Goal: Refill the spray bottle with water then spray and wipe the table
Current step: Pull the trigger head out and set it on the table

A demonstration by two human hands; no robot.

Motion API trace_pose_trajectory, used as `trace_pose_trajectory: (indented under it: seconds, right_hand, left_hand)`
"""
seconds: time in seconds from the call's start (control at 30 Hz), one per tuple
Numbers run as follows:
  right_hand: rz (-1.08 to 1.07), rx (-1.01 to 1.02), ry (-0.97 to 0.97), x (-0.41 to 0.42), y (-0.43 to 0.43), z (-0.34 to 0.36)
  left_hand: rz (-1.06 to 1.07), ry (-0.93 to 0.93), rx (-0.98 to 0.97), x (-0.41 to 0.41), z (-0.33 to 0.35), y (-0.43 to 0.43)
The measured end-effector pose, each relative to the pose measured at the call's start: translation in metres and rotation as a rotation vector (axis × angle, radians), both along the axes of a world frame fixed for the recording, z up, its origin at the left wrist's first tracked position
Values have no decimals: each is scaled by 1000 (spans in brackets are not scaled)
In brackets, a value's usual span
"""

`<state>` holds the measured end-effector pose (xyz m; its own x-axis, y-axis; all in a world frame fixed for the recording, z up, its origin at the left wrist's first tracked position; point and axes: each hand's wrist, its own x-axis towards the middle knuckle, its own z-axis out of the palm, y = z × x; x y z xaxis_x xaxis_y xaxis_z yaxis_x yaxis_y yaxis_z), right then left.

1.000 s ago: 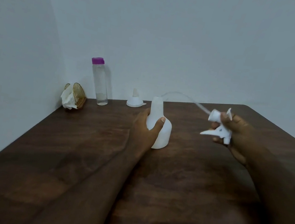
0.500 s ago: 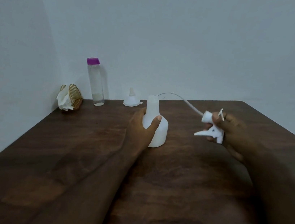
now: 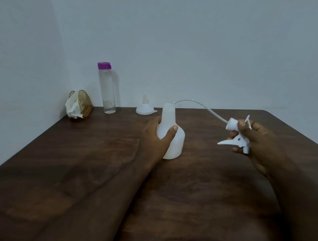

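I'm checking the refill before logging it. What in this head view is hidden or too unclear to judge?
1. Water level in the spray bottle: head view, the white wall hides it and the left hand covers part.
2. End of the tube: head view, too thin to tell whether it is inside the neck.
3. Spray head: head view, the grip of the right hand covers its middle.

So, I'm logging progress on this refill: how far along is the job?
Done: the sprayer head is off the spray bottle. In hand: the left hand grips the bottle's neck while the right hand holds the head aside, its dip tube arching back toward the mouth. Left: the water bottle is capped, the funnel sits unused, the tissues are in their holder; so filling, spraying and wiping remain.
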<state>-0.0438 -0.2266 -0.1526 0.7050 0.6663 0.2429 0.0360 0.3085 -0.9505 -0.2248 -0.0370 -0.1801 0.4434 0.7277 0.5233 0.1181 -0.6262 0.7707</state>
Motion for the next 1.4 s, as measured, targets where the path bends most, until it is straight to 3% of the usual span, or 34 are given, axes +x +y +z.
trace_pose_trajectory:
  seconds: [0.23,0.63,0.8,1.07,1.17,1.2,1.3,1.4]
  right_hand:
    - [12,22,39,2,-1,1]
    - [2,-185,-75,-1,2,-6]
    - [39,30,124,1,-7,8]
    - [45,209,285,21,-20,7]
    - [-96,278,383,30,-22,1]
    - [-196,261,333,30,-24,0]
    - [-563,3,-103,17,-24,-4]
    - [-620,-295,-415,9,-15,-16]
  left_hand:
    - [3,8,-1,2,-1,1]
    - [12,8,-13,1,1,0]
    - [-1,23,-12,2,-3,5]
    - [-8,22,-38,0,-2,2]
    - [5,10,-23,-1,-2,2]
    - [9,9,-18,-1,-2,2]
    - [10,3,-13,-1,-1,1]
    - [10,-2,-17,-1,-1,0]
